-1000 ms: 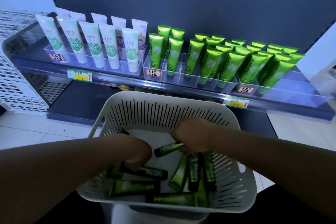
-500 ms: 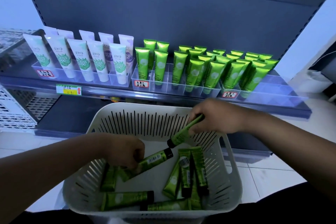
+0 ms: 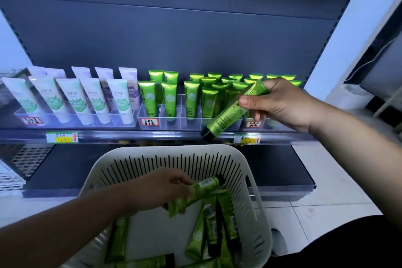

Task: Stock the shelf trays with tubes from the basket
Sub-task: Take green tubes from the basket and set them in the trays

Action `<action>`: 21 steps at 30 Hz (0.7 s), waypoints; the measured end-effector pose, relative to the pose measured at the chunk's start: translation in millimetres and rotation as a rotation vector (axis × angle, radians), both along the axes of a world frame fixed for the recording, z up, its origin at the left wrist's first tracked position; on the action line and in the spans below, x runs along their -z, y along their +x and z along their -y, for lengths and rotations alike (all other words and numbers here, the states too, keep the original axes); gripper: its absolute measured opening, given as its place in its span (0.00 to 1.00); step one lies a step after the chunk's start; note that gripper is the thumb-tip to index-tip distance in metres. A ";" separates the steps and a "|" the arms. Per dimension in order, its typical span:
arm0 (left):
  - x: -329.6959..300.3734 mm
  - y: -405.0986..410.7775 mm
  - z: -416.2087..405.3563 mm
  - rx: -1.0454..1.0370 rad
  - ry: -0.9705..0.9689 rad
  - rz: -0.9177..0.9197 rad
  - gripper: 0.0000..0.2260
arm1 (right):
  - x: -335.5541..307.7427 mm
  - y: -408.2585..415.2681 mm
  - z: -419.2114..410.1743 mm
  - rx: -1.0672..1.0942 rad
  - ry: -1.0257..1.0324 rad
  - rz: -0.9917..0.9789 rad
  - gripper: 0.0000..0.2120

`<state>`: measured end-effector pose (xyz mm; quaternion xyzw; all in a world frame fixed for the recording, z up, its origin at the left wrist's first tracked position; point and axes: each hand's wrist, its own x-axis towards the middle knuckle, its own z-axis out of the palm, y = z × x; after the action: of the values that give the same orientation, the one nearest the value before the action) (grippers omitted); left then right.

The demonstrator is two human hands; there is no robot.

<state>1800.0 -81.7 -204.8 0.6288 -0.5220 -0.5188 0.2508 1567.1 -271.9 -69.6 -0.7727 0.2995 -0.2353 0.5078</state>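
Right hand [image 3: 280,102] fingers pinch glossy green plastic tube [image 3: 230,111] near crimp, left hand [image 3: 165,189] clasps another; light, squashy, slippery.

Green tube [image 3: 232,111], black cap at 7 o'clock, tilted before the clear shelf trays [image 3: 180,118] of upright green tubes [image 3: 168,99]. White slotted basket [image 3: 254,198] at 6 o'clock holds loose green tubes [image 3: 227,215].
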 end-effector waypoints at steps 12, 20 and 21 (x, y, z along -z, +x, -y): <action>-34.0 -39.0 21.5 -0.251 0.231 -0.337 0.08 | 5.8 -17.4 7.6 -0.011 -0.031 -0.069 0.22; -66.3 -17.7 21.2 -0.255 0.013 0.374 0.17 | 13.3 -34.9 12.2 -0.016 -0.017 -0.087 0.10; -69.4 -18.1 21.7 -0.266 -0.014 0.393 0.20 | 14.5 -37.3 13.0 -0.022 -0.016 -0.084 0.09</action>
<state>1781.9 -103.5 -135.5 0.7792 -0.4770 -0.3451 0.2150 1529.8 -284.9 -84.1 -0.7892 0.3100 -0.1995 0.4912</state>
